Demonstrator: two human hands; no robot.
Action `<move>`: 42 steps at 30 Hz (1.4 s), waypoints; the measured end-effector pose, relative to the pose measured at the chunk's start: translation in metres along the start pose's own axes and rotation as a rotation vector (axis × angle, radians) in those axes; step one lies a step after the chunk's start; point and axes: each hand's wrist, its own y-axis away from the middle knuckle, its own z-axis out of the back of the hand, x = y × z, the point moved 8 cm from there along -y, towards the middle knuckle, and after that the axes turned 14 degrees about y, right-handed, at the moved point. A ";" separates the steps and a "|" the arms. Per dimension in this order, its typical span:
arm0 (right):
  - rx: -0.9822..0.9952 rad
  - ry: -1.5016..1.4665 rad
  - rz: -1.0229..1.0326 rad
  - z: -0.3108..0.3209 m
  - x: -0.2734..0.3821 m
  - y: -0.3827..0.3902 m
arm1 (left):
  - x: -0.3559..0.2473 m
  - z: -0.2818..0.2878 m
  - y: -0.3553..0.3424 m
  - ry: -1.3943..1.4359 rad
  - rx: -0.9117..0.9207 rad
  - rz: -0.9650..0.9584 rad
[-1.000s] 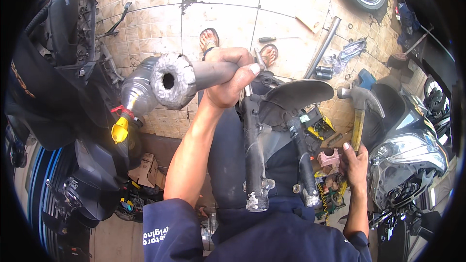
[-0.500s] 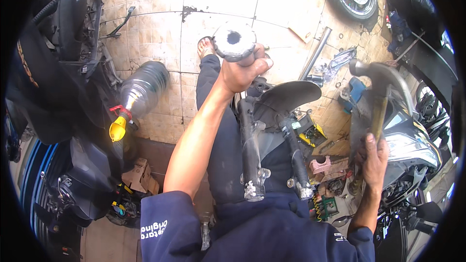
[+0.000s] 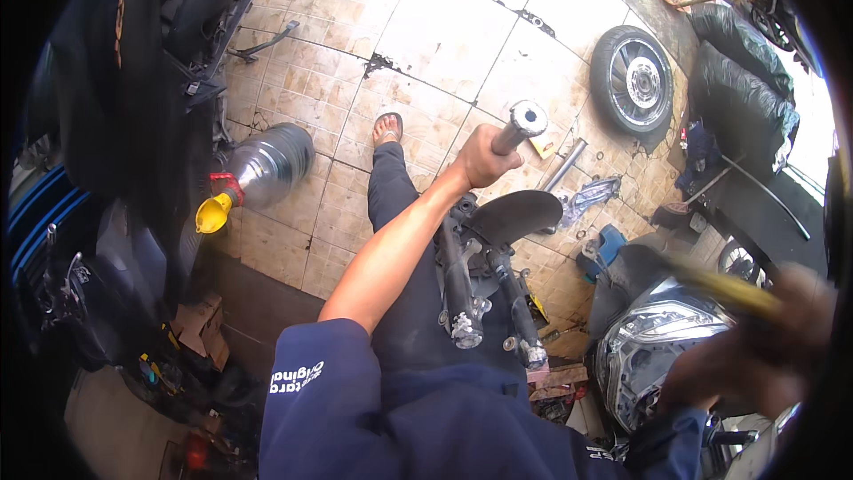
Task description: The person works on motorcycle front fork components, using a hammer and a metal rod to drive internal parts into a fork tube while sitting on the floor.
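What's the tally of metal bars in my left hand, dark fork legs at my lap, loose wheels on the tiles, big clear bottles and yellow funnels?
Metal bars in the left hand: 1
Dark fork legs: 2
Loose wheels: 1
Clear bottles: 1
Yellow funnels: 1
Total: 6

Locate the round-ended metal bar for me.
In the head view, the metal bar is upper right of centre, in the left hand, above the black fender.

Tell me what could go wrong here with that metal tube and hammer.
A mistimed swing of the hammer, held in the blurred right hand, could catch the left hand, which grips the metal tube near its upper end. The tube's lower end is hidden, so it might slip. The fork assembly, apparently propped over the lap, might shift if struck.
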 end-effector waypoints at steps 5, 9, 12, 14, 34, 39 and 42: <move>0.390 0.254 -0.906 -0.137 -0.095 0.026 | -0.011 0.025 0.023 0.011 -0.137 -0.079; 0.138 0.114 -0.947 -0.077 -0.118 0.048 | -0.042 0.012 0.005 -0.022 -0.117 -0.190; 0.064 0.067 -1.041 -0.060 -0.158 0.097 | -0.060 -0.015 -0.010 -0.151 -0.018 -0.262; 0.049 0.018 -1.211 -0.057 -0.180 0.141 | -0.076 -0.044 -0.020 -0.189 0.109 -0.280; -0.238 -0.330 -1.920 -0.152 -0.204 0.486 | 0.062 -0.258 0.047 -0.397 0.704 0.052; -0.332 -0.411 -1.926 -0.174 -0.203 0.501 | 0.078 -0.251 0.053 -0.407 0.655 0.112; -0.307 -0.424 -1.937 -0.177 -0.205 0.495 | 0.083 -0.248 0.051 -0.438 0.665 0.117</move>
